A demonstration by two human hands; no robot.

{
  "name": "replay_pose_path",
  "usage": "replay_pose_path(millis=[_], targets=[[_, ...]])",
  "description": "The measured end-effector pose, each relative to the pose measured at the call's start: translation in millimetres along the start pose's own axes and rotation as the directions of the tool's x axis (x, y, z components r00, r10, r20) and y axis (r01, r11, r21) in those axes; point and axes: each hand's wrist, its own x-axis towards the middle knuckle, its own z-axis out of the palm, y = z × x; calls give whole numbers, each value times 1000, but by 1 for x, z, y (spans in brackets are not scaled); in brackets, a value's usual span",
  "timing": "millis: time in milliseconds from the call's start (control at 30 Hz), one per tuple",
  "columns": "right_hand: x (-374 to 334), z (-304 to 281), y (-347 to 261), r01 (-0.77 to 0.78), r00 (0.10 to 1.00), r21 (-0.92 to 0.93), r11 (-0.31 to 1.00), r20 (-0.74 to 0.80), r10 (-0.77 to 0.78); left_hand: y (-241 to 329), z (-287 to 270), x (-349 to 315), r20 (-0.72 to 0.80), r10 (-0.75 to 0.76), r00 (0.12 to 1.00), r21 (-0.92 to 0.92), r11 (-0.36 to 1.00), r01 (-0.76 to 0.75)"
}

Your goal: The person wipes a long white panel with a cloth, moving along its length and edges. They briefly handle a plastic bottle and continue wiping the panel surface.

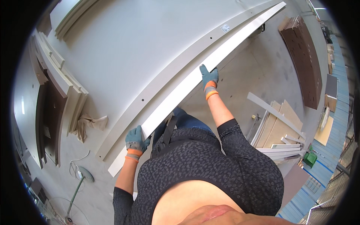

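Observation:
A long narrow white board [170,107] runs diagonally across the front of me, from near my left side up to the far right. My gloved left hand [137,141] grips its near end, fingers over the top. Farther along, my gloved right hand [210,78] holds the outer edge with the thumb on top. Beside the board, a white strip [149,93] with dark holes and a small label lies along the edge of a large pale surface [123,48]. The undersides of both hands are hidden.
Stacked white and dark brown panels [52,112] are at the left, with a beige cloth [90,125] next to them. A green fan [85,174] is at lower left. Brown panels [302,60] are stacked at right, with leaning boards [279,120] nearer me.

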Motion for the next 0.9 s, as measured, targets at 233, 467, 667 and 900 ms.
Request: replay_pose_path(millis=[233, 467, 667, 900], targets=[[12, 3, -40, -63, 993, 599, 798, 121, -12, -20, -39, 13, 225, 48, 973, -563, 821, 90], [32, 11, -35, -74, 992, 473, 878, 127, 15, -34, -61, 40, 206, -180, 962, -585, 765, 268], [26, 31, -45, -68, 997, 174, 982, -19, 72, -30, -60, 51, -79, 20, 997, -63, 998, -25], [13, 34, -46, -46, 995, 299, 953, 94, 19, -59, -11, 45, -293, 96, 951, 9, 995, -97]])
